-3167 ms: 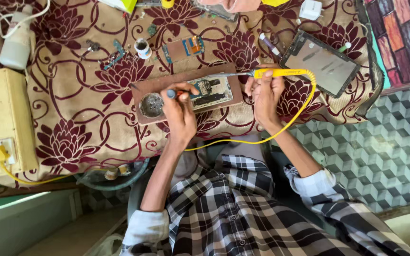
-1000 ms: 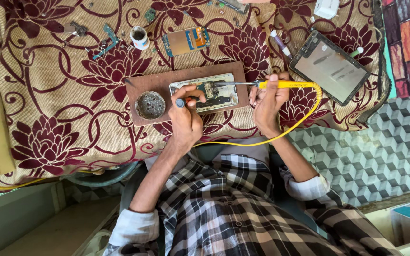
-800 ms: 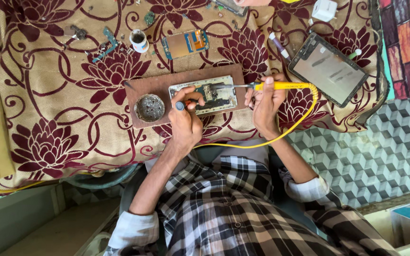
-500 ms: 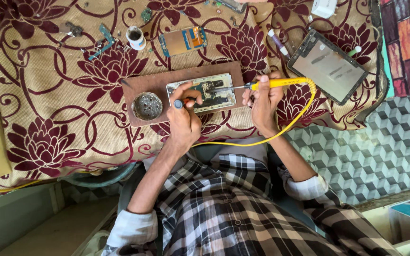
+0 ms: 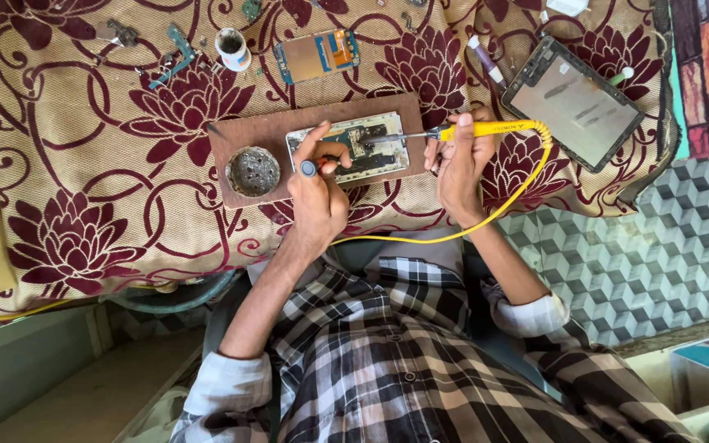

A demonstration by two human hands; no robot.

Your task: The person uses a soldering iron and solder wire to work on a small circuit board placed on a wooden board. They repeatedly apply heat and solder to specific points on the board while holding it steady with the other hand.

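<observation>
A round metal dish (image 5: 253, 171) sits on a wooden board (image 5: 244, 135) just left of the left hand (image 5: 318, 197). That hand pinches a small tool against an opened phone (image 5: 349, 147). Right of it, the right hand (image 5: 459, 164) grips a yellow soldering iron (image 5: 486, 129), its tip on the phone's circuit board. Soldering looks underway; the next move likely needs a steady tip.

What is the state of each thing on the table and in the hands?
Opened phone: back off, circuit showing, on wooden board.
Soldering iron: gripped by right hand, tip on phone.
Left hand: steadying phone.
Tablet: screen dark.
Small jar: lid off.
</observation>
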